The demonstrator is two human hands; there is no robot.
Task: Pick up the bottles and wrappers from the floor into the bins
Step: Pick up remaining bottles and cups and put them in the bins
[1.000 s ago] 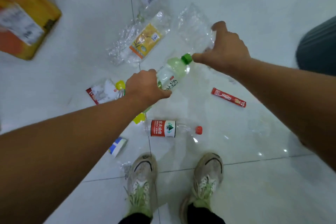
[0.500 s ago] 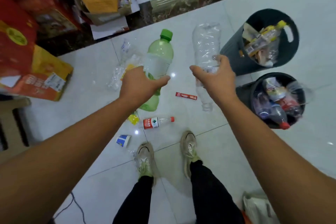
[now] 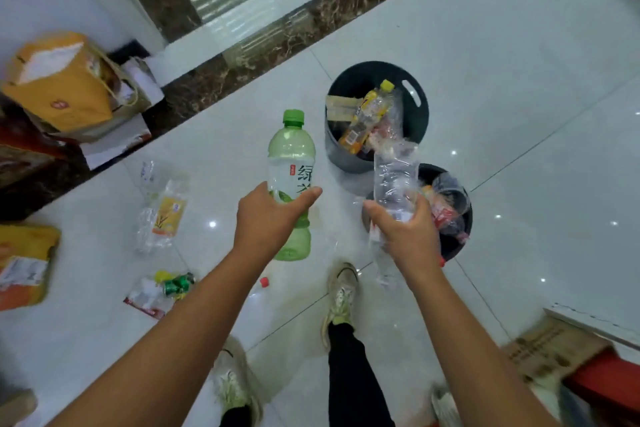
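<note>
Swung right since a moment ago, the left hand [image 3: 266, 218] grips the green bottle [image 3: 291, 156] at centre frame, beside the far bin [image 3: 349, 158], and the right hand [image 3: 405, 236] grips the clear bottle [image 3: 393, 177] over the near bin [image 3: 453, 246]. Carrying is the step in hand; next, each grip should open above a bin. Wrappers [image 3: 162, 215] lie at left on the glossy white tiled floor [image 3: 519, 80], boxes [image 3: 59, 90] at upper left.

Glossy floor tiles [image 3: 519, 45]; translucent green plastic bottle [image 3: 291, 163]; crinkled clear plastic bottle [image 3: 394, 180]; matt dark plastic bin [image 3: 346, 158]; yellow cardboard box [image 3: 65, 94], upper left.
</note>
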